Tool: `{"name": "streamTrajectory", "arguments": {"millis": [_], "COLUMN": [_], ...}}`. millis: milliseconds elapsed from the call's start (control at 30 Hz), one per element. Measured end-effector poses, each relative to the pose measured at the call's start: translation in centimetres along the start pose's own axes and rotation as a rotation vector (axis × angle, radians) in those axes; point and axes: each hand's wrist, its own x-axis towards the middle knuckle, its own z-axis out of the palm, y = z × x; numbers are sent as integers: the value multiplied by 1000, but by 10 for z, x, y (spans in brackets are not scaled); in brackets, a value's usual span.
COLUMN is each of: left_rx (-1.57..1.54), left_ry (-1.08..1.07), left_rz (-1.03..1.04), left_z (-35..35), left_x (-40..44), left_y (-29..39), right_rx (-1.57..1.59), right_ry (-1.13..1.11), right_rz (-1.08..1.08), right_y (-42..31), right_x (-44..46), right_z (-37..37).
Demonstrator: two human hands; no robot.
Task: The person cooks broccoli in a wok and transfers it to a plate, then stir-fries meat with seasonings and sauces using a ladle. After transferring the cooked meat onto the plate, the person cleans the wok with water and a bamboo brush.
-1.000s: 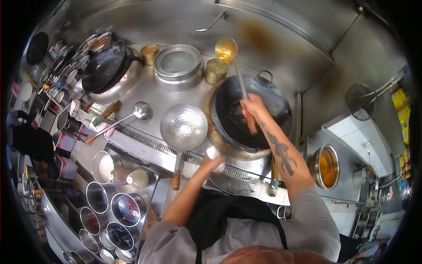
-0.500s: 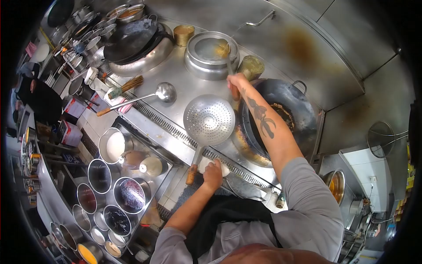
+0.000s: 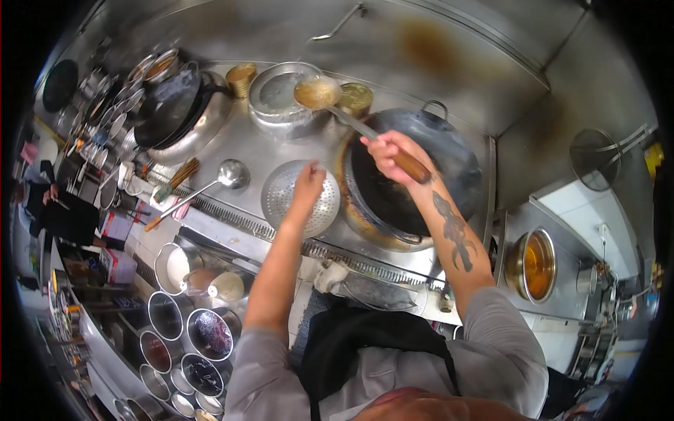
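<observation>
My right hand grips the wooden handle of a steel ladle. The ladle's bowl has something yellowish-brown in it and hangs between a round steel pot and an open tin. Below and right of this hand sits a large black wok on the stove. My left hand is over a perforated skimmer, its fingers loosely bent and apart, holding nothing that I can see. Whether it touches the skimmer is unclear. My left forearm hides the skimmer's handle.
A second ladle and a straw brush lie on the left. Stacked woks stand behind them. Several seasoning pots fill the lower left. A bowl of orange liquid is at the right. Another person stands far left.
The ladle has risen from the steel pot and swung right with my right hand. My left hand has moved forward from beside the skimmer's handle to over its bowl. The camera view has shifted.
</observation>
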Motion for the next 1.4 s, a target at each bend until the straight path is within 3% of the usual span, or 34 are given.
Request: {"name": "streamTrajectory", "arguments": {"millis": [100, 233, 333, 433, 533, 767, 933, 1000, 1133, 1167, 1267, 1333, 1400], "left_rx": [-518, -548, -554, -465, -363, -166, -21, 219, 581, 635, 646, 661, 720], "left_ry": [0, 14, -25, 46, -91, -188, -286, -239, -153, -98, -228, -282, -312], "left_rz": [-274, -327, -435, -486, -487, -335, -179, -112, 198, 433, 351, 479, 562], "left_z": [47, 122, 164, 204, 226, 260, 252, 246, 231, 227, 214, 207, 198], "left_x": [66, 86, 85, 77, 70, 28, 25, 11, -18, -27, -63, -89, -116], "left_y": [20, 13, 1, -3, -3, 36, 21, 21, 0, -10, 0, 1, 9], "right_rx": [-62, -188, -590, -770, -1039, -1315, -1450, -1495, -1660, -1682, -1730, -1747, -1694], "right_ry": [93, 288, 529, 597, 662, 710, 751, 770, 900, 954, 1057, 1026, 1056], "right_rz": [-47, -124, -210, -235, -305, -565, -681, -788, -778, -744, -702, -754, -653], "right_y": [11, 33, 51, 59, 72, 114, 137, 146, 164, 168, 183, 184, 176], "right_x": [-79, -168, -221, -258, -291, -357, -381, -381, -385, -384, -383, -381, -377], "right_z": [6, 16, 34, 19, 16, -17, -80, -131, -154, -173, -220, -222, -220]}}
